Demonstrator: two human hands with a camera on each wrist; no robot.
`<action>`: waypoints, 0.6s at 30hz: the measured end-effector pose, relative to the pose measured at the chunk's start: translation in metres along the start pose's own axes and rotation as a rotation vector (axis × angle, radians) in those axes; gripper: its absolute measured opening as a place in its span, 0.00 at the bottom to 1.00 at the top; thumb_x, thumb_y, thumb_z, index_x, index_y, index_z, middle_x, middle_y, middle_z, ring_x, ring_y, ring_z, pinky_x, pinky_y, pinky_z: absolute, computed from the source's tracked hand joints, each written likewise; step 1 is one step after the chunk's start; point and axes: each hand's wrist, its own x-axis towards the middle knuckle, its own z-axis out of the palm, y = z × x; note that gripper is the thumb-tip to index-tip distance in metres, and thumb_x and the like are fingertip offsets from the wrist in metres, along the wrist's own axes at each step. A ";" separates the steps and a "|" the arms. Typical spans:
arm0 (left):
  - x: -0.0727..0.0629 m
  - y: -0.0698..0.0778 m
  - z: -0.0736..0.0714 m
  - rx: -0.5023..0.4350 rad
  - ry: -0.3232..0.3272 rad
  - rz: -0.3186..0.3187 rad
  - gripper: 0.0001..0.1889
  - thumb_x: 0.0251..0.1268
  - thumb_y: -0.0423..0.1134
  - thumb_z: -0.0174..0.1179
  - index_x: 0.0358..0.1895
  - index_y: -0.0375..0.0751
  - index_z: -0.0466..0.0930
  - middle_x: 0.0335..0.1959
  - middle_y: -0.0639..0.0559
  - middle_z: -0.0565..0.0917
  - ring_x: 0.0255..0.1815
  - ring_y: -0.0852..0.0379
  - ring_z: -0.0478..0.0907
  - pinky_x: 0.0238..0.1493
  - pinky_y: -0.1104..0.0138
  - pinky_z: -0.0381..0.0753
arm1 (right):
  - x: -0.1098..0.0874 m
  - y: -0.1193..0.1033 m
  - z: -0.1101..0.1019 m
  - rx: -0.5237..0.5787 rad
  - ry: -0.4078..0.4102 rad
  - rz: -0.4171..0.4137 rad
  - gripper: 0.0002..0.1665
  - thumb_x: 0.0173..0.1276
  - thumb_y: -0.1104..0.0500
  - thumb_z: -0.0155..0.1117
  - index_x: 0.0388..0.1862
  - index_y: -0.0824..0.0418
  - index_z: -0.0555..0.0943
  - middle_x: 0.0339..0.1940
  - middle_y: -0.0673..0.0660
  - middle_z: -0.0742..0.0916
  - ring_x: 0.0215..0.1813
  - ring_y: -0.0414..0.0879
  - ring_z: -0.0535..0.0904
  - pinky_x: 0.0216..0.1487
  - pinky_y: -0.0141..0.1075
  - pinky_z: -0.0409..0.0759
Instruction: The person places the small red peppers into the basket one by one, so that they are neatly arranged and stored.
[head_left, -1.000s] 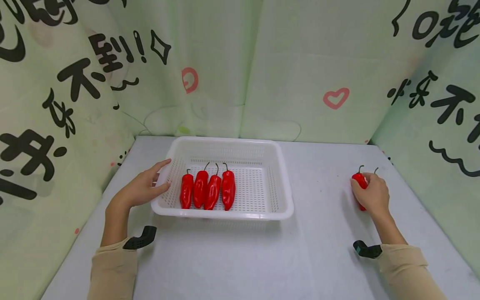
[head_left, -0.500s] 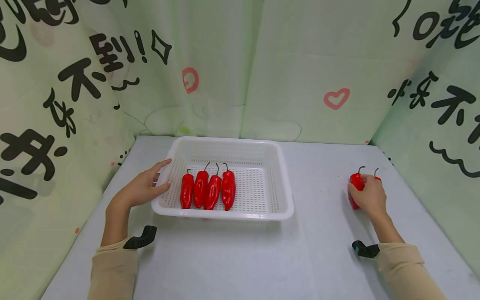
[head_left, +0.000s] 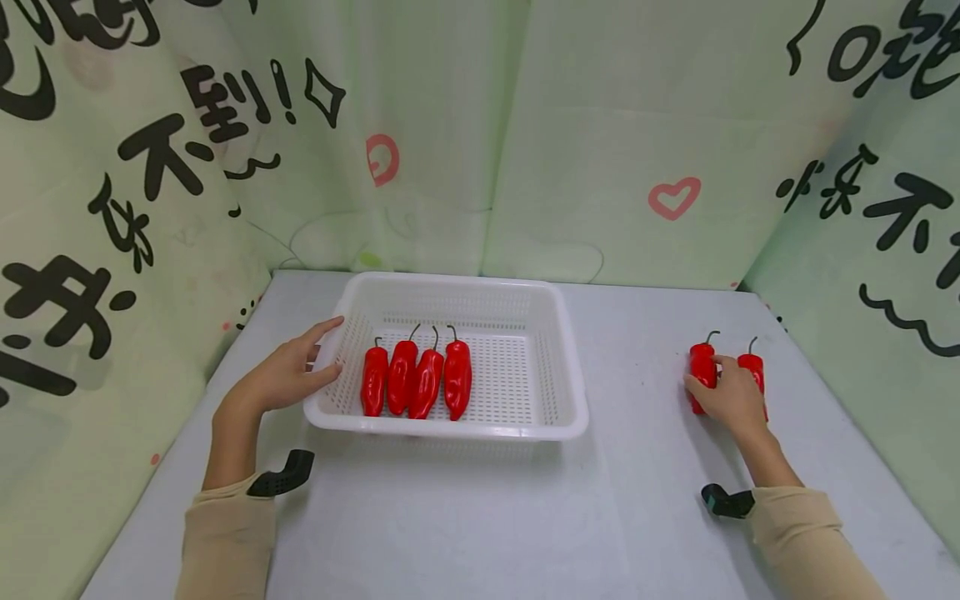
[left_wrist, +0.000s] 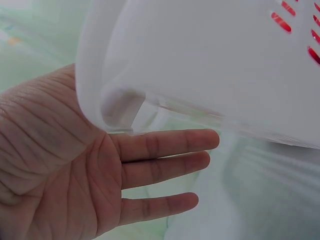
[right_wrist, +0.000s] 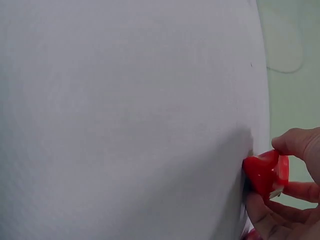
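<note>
My left hand (head_left: 288, 377) rests at the left rim of a white perforated plastic basket (head_left: 450, 430). In the left wrist view, several straight fingers (left_wrist: 170, 145) show below the basket's wall (left_wrist: 200, 60); the thumb is hidden there. My right hand (head_left: 735, 402) pinches a red chili pepper (head_left: 702, 363) upright at the table's right side. Its thumb and fingers close on the pepper (right_wrist: 262, 173) in the right wrist view. Just right of that hand is a second red pepper (head_left: 752, 362), partly covered by the hand.
Several red chili peppers (head_left: 401, 379) lie side by side in the basket's left half, stems toward the back. The white-covered table (head_left: 480, 517) runs from basket to right hand. Pale green curtains (head_left: 600, 167) with black lettering enclose the back and sides.
My right hand has shifted a little left with its pepper, away from the second pepper, which now shows more. The left hand and basket stay as they were.
</note>
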 end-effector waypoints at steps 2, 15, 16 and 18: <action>0.000 0.000 0.000 0.001 0.000 0.000 0.41 0.73 0.39 0.60 0.83 0.42 0.48 0.63 0.27 0.77 0.55 0.34 0.82 0.49 0.48 0.88 | 0.001 0.000 0.001 -0.001 -0.004 0.005 0.44 0.70 0.55 0.62 0.73 0.80 0.56 0.62 0.83 0.71 0.62 0.77 0.66 0.54 0.69 0.79; -0.001 0.000 0.000 0.009 0.002 0.002 0.41 0.73 0.40 0.59 0.83 0.42 0.48 0.62 0.27 0.78 0.55 0.35 0.82 0.49 0.48 0.88 | 0.000 -0.002 0.008 0.044 0.024 0.042 0.45 0.66 0.55 0.64 0.72 0.79 0.59 0.59 0.81 0.75 0.58 0.73 0.70 0.51 0.66 0.82; -0.001 0.000 0.000 0.009 0.002 0.001 0.41 0.73 0.40 0.59 0.83 0.42 0.48 0.63 0.27 0.78 0.55 0.35 0.82 0.49 0.48 0.88 | 0.000 -0.002 0.008 0.049 0.032 0.042 0.45 0.66 0.55 0.64 0.72 0.79 0.60 0.59 0.81 0.75 0.57 0.73 0.71 0.51 0.66 0.82; 0.000 0.000 0.000 0.008 0.003 0.000 0.41 0.73 0.40 0.59 0.83 0.43 0.48 0.63 0.27 0.78 0.55 0.35 0.82 0.49 0.48 0.88 | -0.001 -0.003 0.008 0.059 0.049 0.038 0.45 0.66 0.55 0.64 0.72 0.79 0.60 0.59 0.81 0.75 0.56 0.73 0.71 0.50 0.66 0.82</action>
